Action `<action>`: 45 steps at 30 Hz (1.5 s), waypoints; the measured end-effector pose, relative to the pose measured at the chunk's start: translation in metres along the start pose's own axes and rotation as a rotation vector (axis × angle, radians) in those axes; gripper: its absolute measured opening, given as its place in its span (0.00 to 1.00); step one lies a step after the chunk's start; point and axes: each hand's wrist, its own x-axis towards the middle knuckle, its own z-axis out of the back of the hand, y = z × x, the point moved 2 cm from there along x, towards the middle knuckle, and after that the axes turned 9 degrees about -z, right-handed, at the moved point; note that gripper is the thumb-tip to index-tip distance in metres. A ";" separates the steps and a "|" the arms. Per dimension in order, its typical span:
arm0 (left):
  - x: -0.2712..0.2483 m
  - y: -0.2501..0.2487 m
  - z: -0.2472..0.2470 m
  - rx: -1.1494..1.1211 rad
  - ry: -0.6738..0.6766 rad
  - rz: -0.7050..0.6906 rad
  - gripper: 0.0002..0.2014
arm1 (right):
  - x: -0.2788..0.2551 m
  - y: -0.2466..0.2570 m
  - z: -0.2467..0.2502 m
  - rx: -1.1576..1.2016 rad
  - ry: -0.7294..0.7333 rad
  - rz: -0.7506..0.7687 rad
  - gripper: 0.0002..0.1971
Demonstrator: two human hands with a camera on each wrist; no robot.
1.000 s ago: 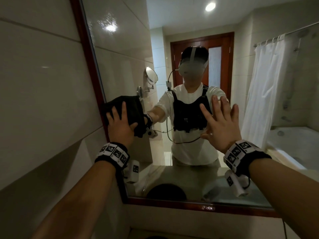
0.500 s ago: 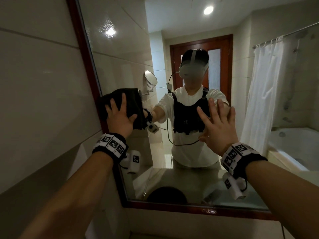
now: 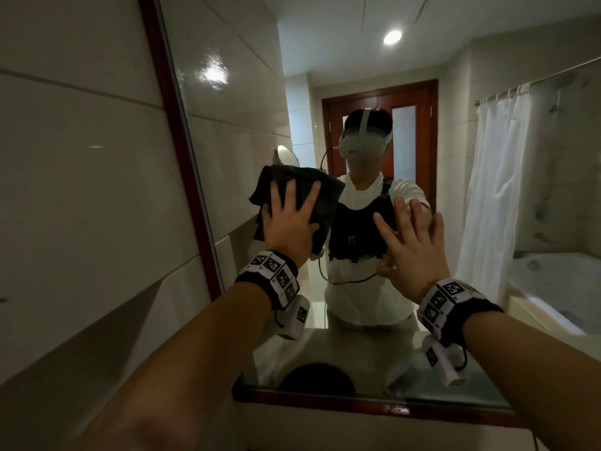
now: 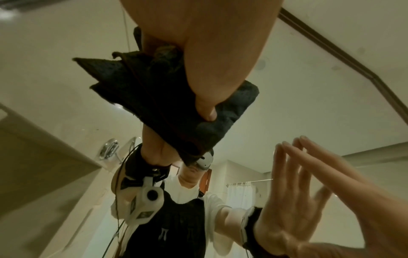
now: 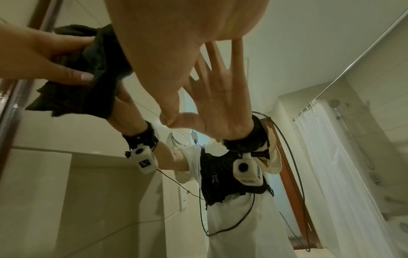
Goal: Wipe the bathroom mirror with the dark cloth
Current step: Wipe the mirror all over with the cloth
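Glossy pale wall tiles (image 3: pixel 81 164) fill the left. Reflected beyond: a red-brown door (image 3: pixel 413 141), a ceiling light (image 3: pixel 392 37), a white shower curtain (image 3: pixel 494 190) at right.

My left hand (image 3: pixel 290 222) has open mirror (image 3: pixel 341 76) glass above and below the cloth (image 3: pixel 305 193). The wooden frame (image 3: pixel 182 164) blocks it on the left, and my right hand (image 3: pixel 414 252), flat against the glass, blocks the right.

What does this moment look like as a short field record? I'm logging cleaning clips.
setting: bathroom mirror in a red-brown wooden frame
left hand: fingers spread, presses the dark cloth flat on the glass
right hand: open, fingertips at the glass, holds nothing
cloth position: left part of the mirror, near the frame
reflected: white shower curtain
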 end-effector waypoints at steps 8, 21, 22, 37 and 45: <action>-0.001 0.020 0.012 -0.116 0.060 0.084 0.43 | 0.028 0.010 0.050 0.043 -0.085 0.005 0.44; 0.003 0.107 0.017 -0.185 0.005 0.225 0.44 | 0.121 0.024 0.097 0.027 -0.044 -0.042 0.55; 0.004 0.111 0.018 -0.194 -0.005 0.231 0.44 | 0.120 0.023 0.096 0.033 -0.042 -0.039 0.55; 0.027 0.125 0.036 -0.173 -0.073 0.273 0.43 | 0.124 0.024 0.087 0.056 -0.075 -0.046 0.58; 0.060 0.053 0.054 -0.013 -0.059 0.086 0.39 | 0.123 0.023 0.086 0.074 -0.077 -0.040 0.57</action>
